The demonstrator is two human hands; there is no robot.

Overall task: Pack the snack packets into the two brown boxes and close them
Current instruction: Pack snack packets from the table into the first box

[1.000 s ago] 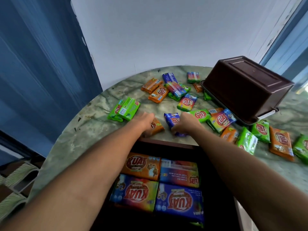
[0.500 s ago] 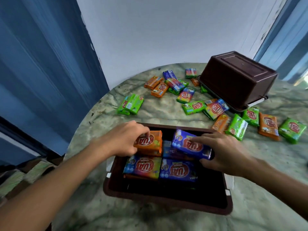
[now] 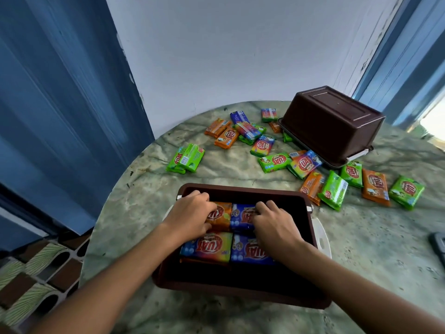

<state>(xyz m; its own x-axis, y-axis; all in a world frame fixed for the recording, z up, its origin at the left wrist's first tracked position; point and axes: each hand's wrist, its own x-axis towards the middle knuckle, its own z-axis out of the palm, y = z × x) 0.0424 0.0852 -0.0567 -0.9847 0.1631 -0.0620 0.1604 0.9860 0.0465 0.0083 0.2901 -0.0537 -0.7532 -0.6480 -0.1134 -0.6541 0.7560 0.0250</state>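
Both hands have dropped into the open box since half a second ago: the orange packet and the blue packet that were held above the stack now lie flat in the far row. The left hand (image 3: 190, 216) presses down on the orange packet (image 3: 220, 216), fingers together and curled over its left edge. The right hand (image 3: 273, 222) lies on the blue packet (image 3: 242, 218), fingers together and bent, tips on the wrapper. Whether either hand pinches its packet I cannot tell.

The open brown box (image 3: 243, 190) sits near, in the middle of the green marbled surface (image 3: 134, 213). In its near row lie a rainbow packet (image 3: 208, 247) and a second blue packet (image 3: 250, 250), both printed "KUAT" in white on a red oval, reading upside down from here.

Far right, the second brown box (image 3: 332, 121) lies upside down, tilted on its rim. Loose packets are scattered on the far side: a green pair (image 3: 186, 159) to the left, a mixed heap (image 3: 240, 132) beyond, a row of green and orange ones (image 3: 368, 185) to the right. The red oval logo shows on many of them; the small print is too fine to read.
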